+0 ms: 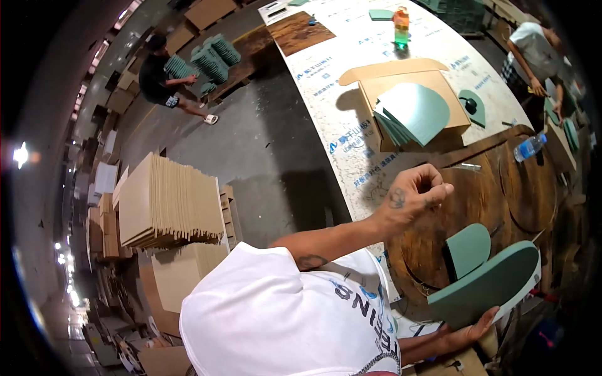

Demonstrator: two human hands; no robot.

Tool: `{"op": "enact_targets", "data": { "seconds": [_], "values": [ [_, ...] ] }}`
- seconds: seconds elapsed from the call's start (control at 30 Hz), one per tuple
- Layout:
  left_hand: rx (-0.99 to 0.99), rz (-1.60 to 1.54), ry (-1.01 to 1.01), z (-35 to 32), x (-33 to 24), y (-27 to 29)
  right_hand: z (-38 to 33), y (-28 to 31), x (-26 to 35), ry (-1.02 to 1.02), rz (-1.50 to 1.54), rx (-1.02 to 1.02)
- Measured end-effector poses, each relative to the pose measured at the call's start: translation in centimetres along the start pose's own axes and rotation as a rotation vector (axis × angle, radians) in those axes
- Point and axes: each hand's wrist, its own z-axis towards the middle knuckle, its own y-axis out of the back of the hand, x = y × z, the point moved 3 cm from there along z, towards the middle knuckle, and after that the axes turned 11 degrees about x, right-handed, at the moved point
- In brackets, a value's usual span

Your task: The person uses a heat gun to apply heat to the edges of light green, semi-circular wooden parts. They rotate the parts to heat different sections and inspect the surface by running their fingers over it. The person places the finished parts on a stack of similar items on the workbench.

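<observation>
My left hand (415, 195) is raised over the brown wooden board (464, 216), its fingers curled into a loose pinch; anything between the fingertips is too small to make out. Lower down, my right hand (473, 331) grips the lower edge of a green round-ended panel (489, 285), held tilted, with a pale sheet along its far side. Just behind that panel a smaller green round-ended piece (469, 250) stands on the board. Beyond my left hand, several green panels (417, 113) lie fanned on an open cardboard box (370, 84).
A white printed tabletop (326, 94) carries an orange-green bottle (401, 28), a black round object (469, 104) on a green piece, and a clear bottle (530, 148). Stacked cardboard (172, 200) stands left. One person (160, 72) is far left, another (536, 56) far right.
</observation>
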Motion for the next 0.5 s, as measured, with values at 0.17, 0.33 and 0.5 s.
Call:
{"op": "enact_targets", "data": {
  "seconds": [0.17, 0.33, 0.5],
  "values": [
    [0.105, 0.047, 0.081, 0.7, 1.5, 0.0, 0.0, -4.5, -2.3, -0.453, 1.160, 0.774],
    [0.361, -0.161, 0.119, 1.5, 7.6, -1.3, -2.0, -10.1, -2.6, -0.513, 1.192, 1.015],
    [0.386, -0.168, 0.448, 0.6, 7.9, -3.4, -3.8, -10.7, -4.4, -0.607, 1.321, 0.757]
  ]
}}
